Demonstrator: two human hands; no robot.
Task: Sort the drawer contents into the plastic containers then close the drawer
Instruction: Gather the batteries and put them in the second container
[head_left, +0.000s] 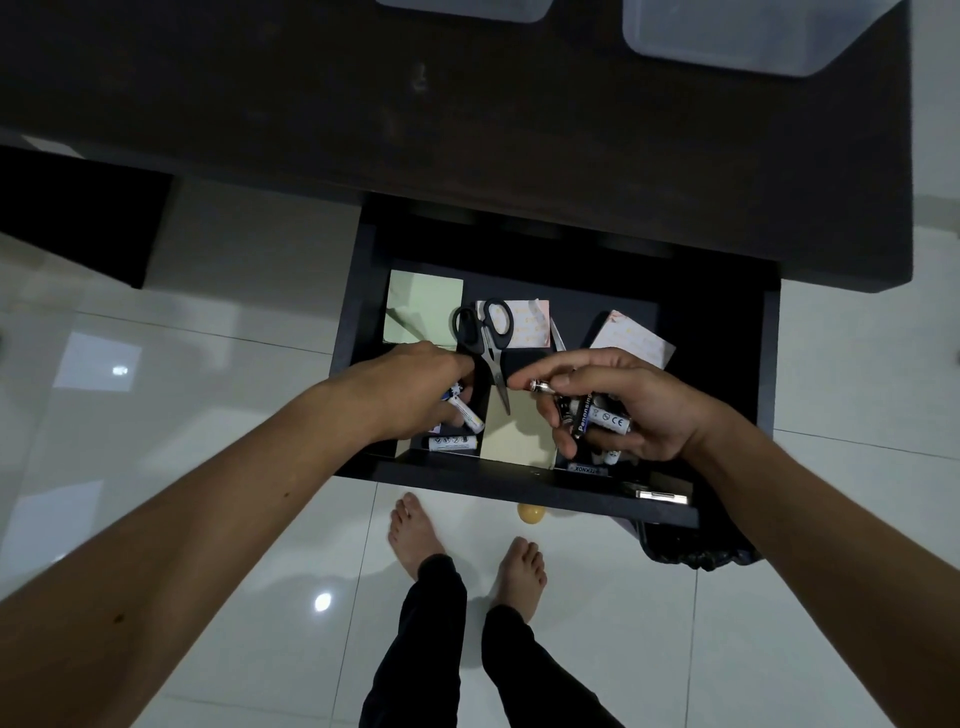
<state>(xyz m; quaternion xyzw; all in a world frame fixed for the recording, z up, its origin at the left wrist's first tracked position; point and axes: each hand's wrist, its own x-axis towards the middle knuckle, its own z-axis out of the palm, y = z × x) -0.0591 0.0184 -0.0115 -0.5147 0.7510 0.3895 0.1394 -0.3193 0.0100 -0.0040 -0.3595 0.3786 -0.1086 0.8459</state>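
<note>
The black drawer (519, 480) stands pulled out under the dark desk. In it lie black-handled scissors (488, 343), a green note pad (423, 306), pink pads (530, 325), a yellow pad (514, 436) and loose white batteries (452, 442). My left hand (415, 387) reaches into the drawer's left front, fingers closed around white batteries (465, 413). My right hand (618, 410) hovers over the right front, holding a bunch of batteries (597, 418), one black and the others white. Two clear plastic containers (748, 36) (462, 8) sit at the desk's far edge.
The dark desk top (467, 114) lies between the drawer and the containers. A metal object (660, 492) rests at the drawer's front right corner. A black bin bag (696, 551) sits below the drawer on the right. My bare feet (467, 545) stand on white tiles beside a small yellow ball (531, 514).
</note>
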